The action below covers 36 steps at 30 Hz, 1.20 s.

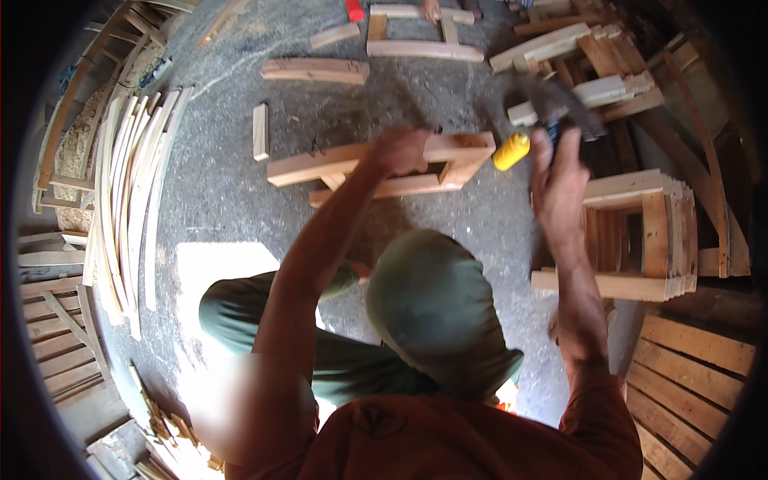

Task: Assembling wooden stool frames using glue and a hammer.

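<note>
On the grey floor before me stands a small wooden frame [320,164] of pale boards joined by short crosspieces. My left hand [402,150] is closed over its top board, near the right end. A small dark spot shows by the fingertips, too small to name. Raised to the right of the frame, my right hand [560,180] is wrapped round a hammer [564,108] whose dark head is smeared by motion. Between that hand and the frame's right end is a yellow bottle-like cylinder [512,152].
Stacked wooden frames [656,240] stand at right, with piled boards [592,60] beyond. Long slats [132,208] lie at left. Loose blocks [261,132] and boards [316,71] are nearby. At the far side, another person's hand [432,10] touches a second frame [424,49].
</note>
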Motion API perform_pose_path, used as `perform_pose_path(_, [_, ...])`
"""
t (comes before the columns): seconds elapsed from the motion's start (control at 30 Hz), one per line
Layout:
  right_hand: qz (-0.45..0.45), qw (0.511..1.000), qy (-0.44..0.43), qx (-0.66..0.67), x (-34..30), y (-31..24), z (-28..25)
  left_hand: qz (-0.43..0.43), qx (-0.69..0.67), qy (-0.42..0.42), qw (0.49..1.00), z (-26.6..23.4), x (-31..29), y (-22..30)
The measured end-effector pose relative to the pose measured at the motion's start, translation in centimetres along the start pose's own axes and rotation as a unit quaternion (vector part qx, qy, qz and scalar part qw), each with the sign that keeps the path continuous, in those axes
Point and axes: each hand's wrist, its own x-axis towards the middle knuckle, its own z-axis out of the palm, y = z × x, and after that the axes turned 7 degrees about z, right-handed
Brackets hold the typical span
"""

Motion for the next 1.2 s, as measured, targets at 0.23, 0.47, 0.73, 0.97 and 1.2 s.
perform_pose_path(0.23, [0.031, 0.939, -0.261, -0.220, 0.6, -1.0, 0.9, 0.029, 0.044, 0.060, 0.997, 2.9, 0.0, -0.5])
perform_pose_path(0.47, [-0.028, 0.949, -0.236, -0.209, -0.5, 2.7, 2.6, -0.006, 0.008, 0.042, 0.999, 1.3, 0.6, -1.2])
perform_pose_path(0.73, [0.016, 0.962, -0.200, -0.185, -0.8, 8.9, 7.2, 0.137, 0.147, 0.272, 0.941, 2.6, -2.2, -0.9])
perform_pose_path(0.97, [0.008, 0.968, -0.201, -0.147, -1.2, 8.3, 8.2, -0.076, -0.023, 0.675, 0.734, 4.0, -14.7, -5.9])
perform_pose_path(1.2, [-0.007, 0.971, -0.189, -0.146, -1.5, 8.7, 7.9, -0.210, -0.474, 0.511, 0.686, 7.5, -21.5, -14.0])
